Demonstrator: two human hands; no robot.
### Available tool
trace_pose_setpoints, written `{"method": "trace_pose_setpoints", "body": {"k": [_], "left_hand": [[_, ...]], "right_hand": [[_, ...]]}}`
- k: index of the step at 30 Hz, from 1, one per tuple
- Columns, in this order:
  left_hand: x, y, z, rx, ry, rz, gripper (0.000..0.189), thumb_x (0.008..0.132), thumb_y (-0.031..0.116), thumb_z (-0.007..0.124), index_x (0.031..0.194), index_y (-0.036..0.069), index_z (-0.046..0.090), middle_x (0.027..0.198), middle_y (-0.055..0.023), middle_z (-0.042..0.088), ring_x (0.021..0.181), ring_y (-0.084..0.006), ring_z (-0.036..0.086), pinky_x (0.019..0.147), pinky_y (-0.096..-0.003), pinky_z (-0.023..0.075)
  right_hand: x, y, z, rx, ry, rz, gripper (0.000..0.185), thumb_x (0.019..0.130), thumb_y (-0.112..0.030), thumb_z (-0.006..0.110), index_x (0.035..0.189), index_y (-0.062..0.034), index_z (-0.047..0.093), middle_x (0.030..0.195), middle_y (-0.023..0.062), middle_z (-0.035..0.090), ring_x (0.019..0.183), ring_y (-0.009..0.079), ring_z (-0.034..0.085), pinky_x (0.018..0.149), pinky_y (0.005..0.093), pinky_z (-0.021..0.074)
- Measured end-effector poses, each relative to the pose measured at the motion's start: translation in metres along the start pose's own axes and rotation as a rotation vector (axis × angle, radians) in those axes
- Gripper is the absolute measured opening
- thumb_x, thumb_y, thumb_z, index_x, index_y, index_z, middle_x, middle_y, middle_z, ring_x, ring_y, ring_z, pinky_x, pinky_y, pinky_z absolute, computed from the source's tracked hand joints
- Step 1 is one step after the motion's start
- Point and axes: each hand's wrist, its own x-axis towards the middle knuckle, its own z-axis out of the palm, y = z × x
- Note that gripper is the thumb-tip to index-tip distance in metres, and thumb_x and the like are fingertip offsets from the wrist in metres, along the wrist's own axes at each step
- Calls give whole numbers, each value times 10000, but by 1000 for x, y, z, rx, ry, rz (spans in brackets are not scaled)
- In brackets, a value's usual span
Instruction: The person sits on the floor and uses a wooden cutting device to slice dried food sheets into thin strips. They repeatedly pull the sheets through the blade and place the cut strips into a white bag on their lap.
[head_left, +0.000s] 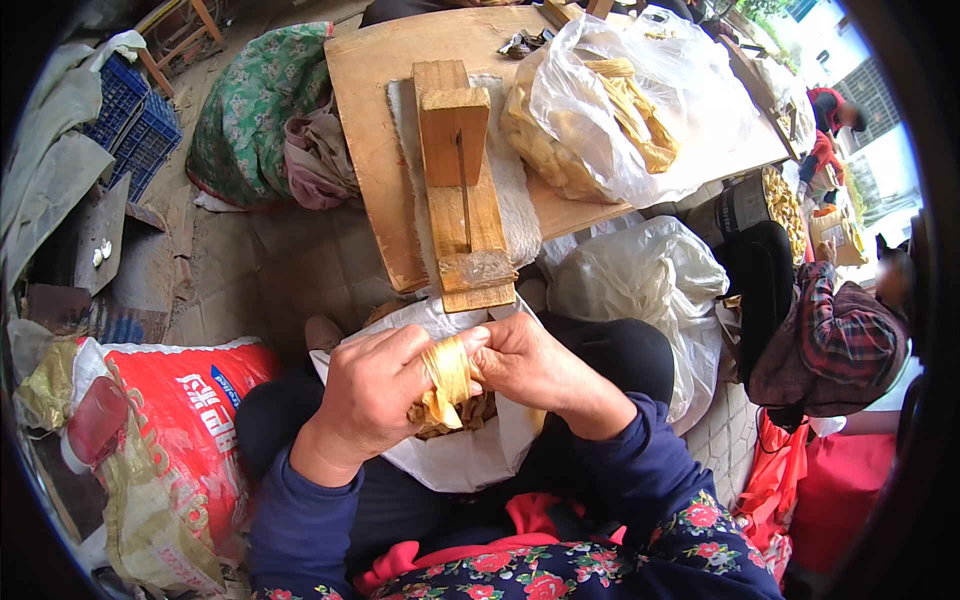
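Note:
Both of my hands meet above an open white sack (480, 469) between my legs. My left hand (375, 390) holds a folded yellow strip (448, 371), perhaps a preserved vegetable, whose loose end hangs down. My right hand (532, 367) pinches the same strip at its right side, thumb and fingers close to my left fingertips. Brown and yellow pieces (476, 411) lie inside the sack below. Just beyond my hands, a wooden stand with an upright block and a thin metal blade (463, 195) rests on a white cloth (517, 195), its near end jutting over the sack.
A plywood table (367, 112) bears an open clear plastic bag of yellow strips (555, 135). Another plastic bag (637, 277) stands below it. At left are a red printed sack (187, 420), a green floral bundle (255, 120) and blue crates (142, 127). A seated person (832, 337) is at right.

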Motion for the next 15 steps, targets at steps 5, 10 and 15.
{"method": "trace_pose_setpoints", "body": {"k": [5, 10, 15], "left_hand": [[-4, -6, 6, 145, 167, 232, 402, 665, 254, 813, 984, 40, 697, 836, -73, 627, 607, -209, 616, 508, -316, 467], [3, 5, 10, 171, 374, 127, 345, 709, 211, 805, 968, 14, 693, 981, -132, 665, 701, -242, 676, 590, -326, 536], [4, 7, 0, -297, 112, -184, 352, 685, -17, 711, 1032, -41, 658, 1146, -201, 649, 1014, -338, 669, 880, -368, 540]], "right_hand": [[-3, 0, 1, 573, -163, 166, 161, 969, -130, 591, 983, 21, 645, 764, 40, 643, 642, 92, 579, 576, 200, 445], [-5, -6, 18, 434, 228, -79, 135, 919, -110, 674, 942, 21, 647, 781, 45, 660, 672, 89, 606, 608, 219, 492], [-13, 0, 16, -84, 341, -366, 139, 918, -121, 682, 947, 14, 693, 789, 12, 685, 704, 64, 604, 641, 222, 505]]}}
